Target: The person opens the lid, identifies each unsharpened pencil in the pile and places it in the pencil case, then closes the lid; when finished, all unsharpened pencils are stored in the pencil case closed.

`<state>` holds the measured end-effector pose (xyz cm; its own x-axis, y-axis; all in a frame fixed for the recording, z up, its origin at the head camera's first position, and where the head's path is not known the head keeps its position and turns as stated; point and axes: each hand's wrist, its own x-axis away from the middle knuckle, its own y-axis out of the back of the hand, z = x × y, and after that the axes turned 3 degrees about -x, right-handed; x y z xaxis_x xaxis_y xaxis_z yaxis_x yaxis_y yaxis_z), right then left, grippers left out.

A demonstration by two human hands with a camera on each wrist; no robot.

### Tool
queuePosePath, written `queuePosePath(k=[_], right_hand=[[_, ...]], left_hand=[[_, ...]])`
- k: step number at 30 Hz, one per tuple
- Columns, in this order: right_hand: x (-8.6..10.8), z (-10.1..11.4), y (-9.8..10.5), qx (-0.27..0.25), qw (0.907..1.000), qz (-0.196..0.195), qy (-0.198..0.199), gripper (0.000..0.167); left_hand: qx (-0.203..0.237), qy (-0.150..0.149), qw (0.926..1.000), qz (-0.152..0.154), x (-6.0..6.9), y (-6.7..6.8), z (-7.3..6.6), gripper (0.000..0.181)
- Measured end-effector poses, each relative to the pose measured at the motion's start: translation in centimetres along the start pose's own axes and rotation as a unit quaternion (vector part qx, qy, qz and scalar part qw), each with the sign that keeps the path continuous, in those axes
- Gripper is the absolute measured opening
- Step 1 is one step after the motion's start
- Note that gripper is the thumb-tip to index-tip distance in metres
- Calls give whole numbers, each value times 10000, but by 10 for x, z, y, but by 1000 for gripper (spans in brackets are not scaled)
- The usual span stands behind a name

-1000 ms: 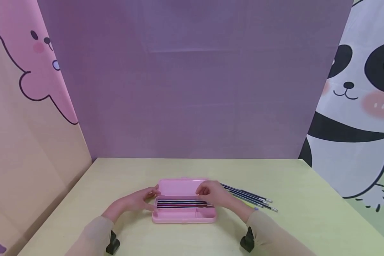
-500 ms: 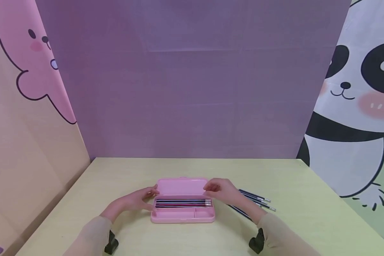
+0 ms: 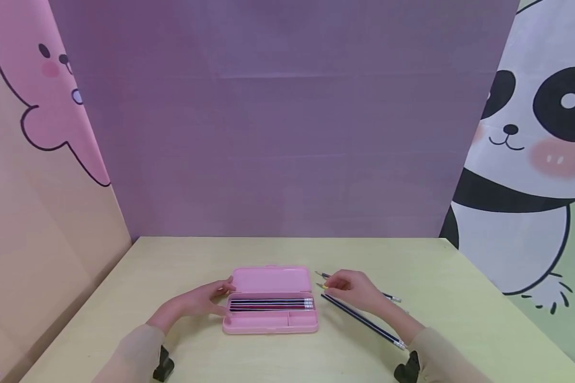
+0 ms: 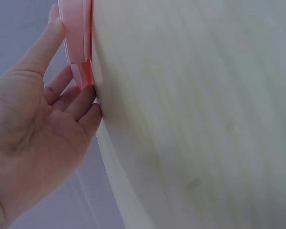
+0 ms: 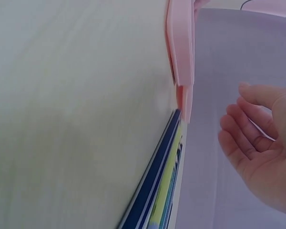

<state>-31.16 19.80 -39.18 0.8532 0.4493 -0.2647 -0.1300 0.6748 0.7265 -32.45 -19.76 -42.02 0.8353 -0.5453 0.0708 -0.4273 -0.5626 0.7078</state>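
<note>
A pink pencil case [image 3: 256,322] lies on the table with its lid [image 3: 273,279] folded back. Several striped pencils [image 3: 268,305] with white eraser ends fill its long rear compartment. My left hand [image 3: 198,300] holds the case's left end, thumb on the body and fingers by the lid, as the left wrist view shows on the case [image 4: 76,33]. Over loose pencils to the right hovers my right hand [image 3: 356,290], fingers bent and nothing between them. Dark striped pencils [image 3: 364,322] lie slantwise beneath it, with a yellow pencil [image 5: 164,191] among them, partly hidden.
The pale wooden table [image 3: 196,260] ends at a purple backdrop [image 3: 287,159]. Printed animal panels flank it, a panda [image 3: 522,186] on the right. A black wrist mount [image 3: 164,365] sits on each forearm.
My right hand has moved right, away from the case's right end, to above the loose pencils. The left hand stays on the case. The head view has shifted slightly.
</note>
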Motion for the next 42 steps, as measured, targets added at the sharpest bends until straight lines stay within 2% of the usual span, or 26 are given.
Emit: queuePosePath(k=[10,15,23,30,34,42], right_hand=[[22,-13,11,7,9993,152,-333,17],[31,-23,12,-80,9991,255,-316,19],[41,-27,19,-90,9985,301,-447,20],[58,-31,22,-73,9942,667,-839,23],[64,-36,24,-192,9904,883,-1048,25],[64,-41,31,179,9913,709,-1095,23]], left_hand=[[44,-19,10000,31,2,0,0,65],[27,11,10000,-15,6,0,-1,65],[-64,7,9999,-93,5,1,-3,66],[57,23,10000,-47,5,-4,0,63],[-38,80,9999,-54,6,-6,-2,62],[-276,104,9995,-120,2,-1,-7,63]])
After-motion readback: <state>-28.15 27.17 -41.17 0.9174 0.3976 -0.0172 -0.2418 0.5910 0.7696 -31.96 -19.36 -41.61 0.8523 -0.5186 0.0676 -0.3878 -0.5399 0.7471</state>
